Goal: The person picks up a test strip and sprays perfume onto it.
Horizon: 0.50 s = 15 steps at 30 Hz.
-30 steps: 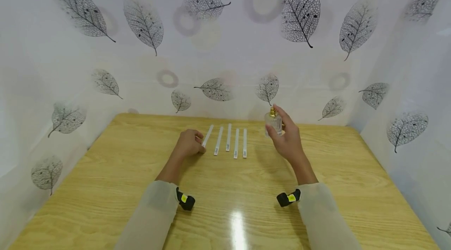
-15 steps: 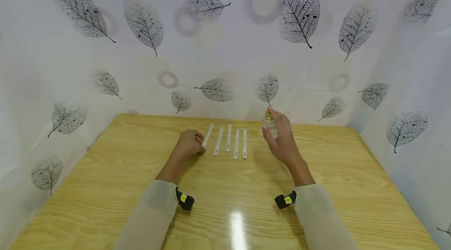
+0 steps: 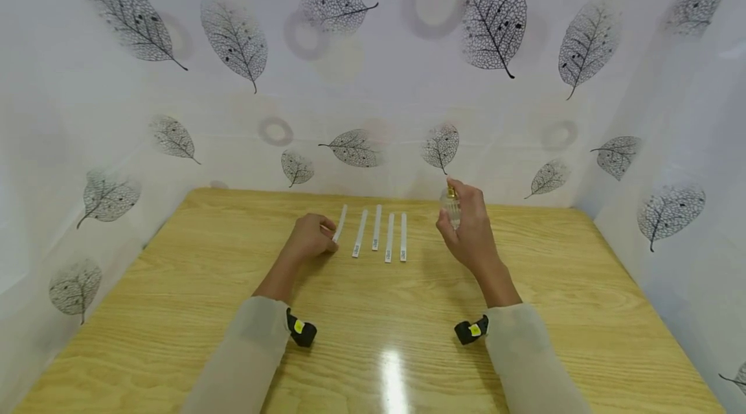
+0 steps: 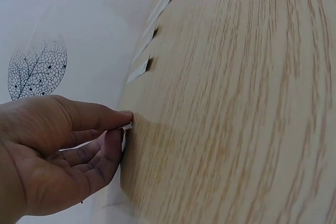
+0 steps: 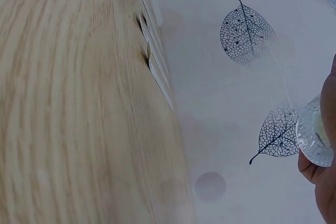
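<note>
In the head view my left hand (image 3: 311,236) pinches the near end of the leftmost white paper strip (image 3: 342,218). The left wrist view shows the thumb and index finger of the left hand (image 4: 68,150) closed on its end, low over the wood. Across from it, my right hand (image 3: 472,229) grips a clear glass perfume bottle (image 3: 451,208) above the table's far side. A fingertip rests at the bottle's gold spray top (image 3: 451,191). Only the ridged base of the perfume bottle (image 5: 314,135) shows in the right wrist view; the fingers hide much of it.
Several more paper strips (image 3: 377,227) lie side by side between my hands, small print at their near ends. The wood-grain table (image 3: 373,310) ends at a pale leaf-print curtain (image 3: 373,90), which also closes in both sides.
My right hand has shifted slightly left, with its index finger now up at the bottle's spray top. The pinched strip has moved a little left, while the other strips stay in place.
</note>
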### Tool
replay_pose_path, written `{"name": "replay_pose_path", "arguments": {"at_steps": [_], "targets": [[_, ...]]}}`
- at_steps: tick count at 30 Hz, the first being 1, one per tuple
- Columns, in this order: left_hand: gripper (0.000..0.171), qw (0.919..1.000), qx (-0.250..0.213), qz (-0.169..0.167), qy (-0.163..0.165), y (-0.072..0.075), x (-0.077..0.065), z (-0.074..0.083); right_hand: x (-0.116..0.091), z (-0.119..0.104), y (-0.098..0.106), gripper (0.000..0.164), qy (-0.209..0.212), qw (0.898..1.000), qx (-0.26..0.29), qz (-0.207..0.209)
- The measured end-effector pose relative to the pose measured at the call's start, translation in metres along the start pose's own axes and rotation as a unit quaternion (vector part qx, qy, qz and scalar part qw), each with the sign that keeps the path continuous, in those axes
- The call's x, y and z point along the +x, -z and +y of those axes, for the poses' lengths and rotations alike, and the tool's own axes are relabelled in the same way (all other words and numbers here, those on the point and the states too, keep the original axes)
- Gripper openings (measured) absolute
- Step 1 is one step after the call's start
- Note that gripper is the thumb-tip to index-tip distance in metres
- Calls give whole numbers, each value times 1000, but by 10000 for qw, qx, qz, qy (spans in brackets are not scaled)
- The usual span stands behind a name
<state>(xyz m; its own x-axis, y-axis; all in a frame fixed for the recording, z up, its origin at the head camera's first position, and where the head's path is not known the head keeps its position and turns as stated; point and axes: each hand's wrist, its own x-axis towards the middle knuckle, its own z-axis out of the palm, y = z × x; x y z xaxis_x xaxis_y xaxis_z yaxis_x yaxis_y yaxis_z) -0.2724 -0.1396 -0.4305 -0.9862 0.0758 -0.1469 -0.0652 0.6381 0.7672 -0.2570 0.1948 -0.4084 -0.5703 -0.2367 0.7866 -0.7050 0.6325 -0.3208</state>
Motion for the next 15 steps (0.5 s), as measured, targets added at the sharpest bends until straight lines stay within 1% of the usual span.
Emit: {"name": "replay_pose_path", "arguments": {"at_steps": [3,8,13,15], "targets": [[40,10000,-19,12,-61,1,0,-1,0,1,0,54,-47,10000,3,11],[39,9997,-157,72,-155,3,0,-1,0,-1,2,57,-130,9999,-8,-76],[30,9992,-225,193,-284,2,0,-2,0,-2,3,60,-202,9996,-76,-159],[26,9986,-353,195,-334,1,-1,0,0,-1,3,62,-216,9995,-124,-180]]}}
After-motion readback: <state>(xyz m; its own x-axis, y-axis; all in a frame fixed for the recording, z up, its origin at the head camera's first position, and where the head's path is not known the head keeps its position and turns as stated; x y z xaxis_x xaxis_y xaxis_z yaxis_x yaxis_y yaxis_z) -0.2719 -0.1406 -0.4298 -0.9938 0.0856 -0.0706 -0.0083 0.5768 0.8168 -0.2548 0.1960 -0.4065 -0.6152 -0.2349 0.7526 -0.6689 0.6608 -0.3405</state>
